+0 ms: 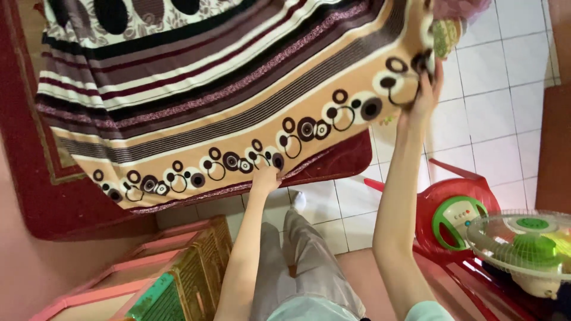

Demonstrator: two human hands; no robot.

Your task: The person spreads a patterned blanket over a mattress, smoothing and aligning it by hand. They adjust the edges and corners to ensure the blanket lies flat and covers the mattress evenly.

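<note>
Blanket (226, 101) edge runs as a long slanted line from lower left to upper right across the view, and both hands sit on that one hem: the left hand (266, 178) is clamped on it near the middle, fingers pinched closed on the band of printed circles, while the right hand (423, 95) is reached up and farther out, gripping the hem close to its far corner. So the cloth lies ahead of and above both hands, its long axis following the hem between them, and the left hand is the nearer one to the body. It is a soft, thick-looking fleece blanket, tan along the border with black, brown and cream rings, then dark brown, maroon and cream stripes higher up (a leafy black-and-white panel shows at the very top). It hangs spread over a red carpet (35, 196) and white tiled floor (505, 119). A green-and-white fan (523, 244) stands at the lower right, beside red plastic furniture (440, 196).
</note>
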